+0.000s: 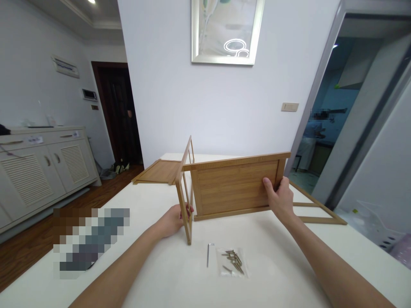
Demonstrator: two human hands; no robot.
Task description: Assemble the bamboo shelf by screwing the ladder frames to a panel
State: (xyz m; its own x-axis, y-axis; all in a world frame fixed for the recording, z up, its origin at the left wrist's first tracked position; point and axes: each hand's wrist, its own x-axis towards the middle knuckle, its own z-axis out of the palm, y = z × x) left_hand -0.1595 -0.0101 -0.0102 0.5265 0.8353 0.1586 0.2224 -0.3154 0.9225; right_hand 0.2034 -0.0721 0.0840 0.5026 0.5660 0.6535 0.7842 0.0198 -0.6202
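My right hand (pixel 281 200) grips the right end of a wooden shelf panel (pixel 234 188), thumb on its face and fingers behind. The panel stands on its long edge, tilted. At its left end an upright wooden side frame (pixel 183 205) meets it; whether the two are joined I cannot tell. My left hand (pixel 173 220) is closed around the lower part of that frame, its fingers partly hidden behind the bars. Nearer to me on the table lie an L-shaped hex key (pixel 208 255) and a clear plastic bag (pixel 221 267) of several screws (pixel 236 261).
Another wooden panel (pixel 157 169) lies flat at the back left of the white table (pixel 144 273). A second side frame (pixel 324 213) lies at the right edge. A pixelated object (pixel 93 244) is at the left. A person (pixel 313 132) stands beyond the doorway.
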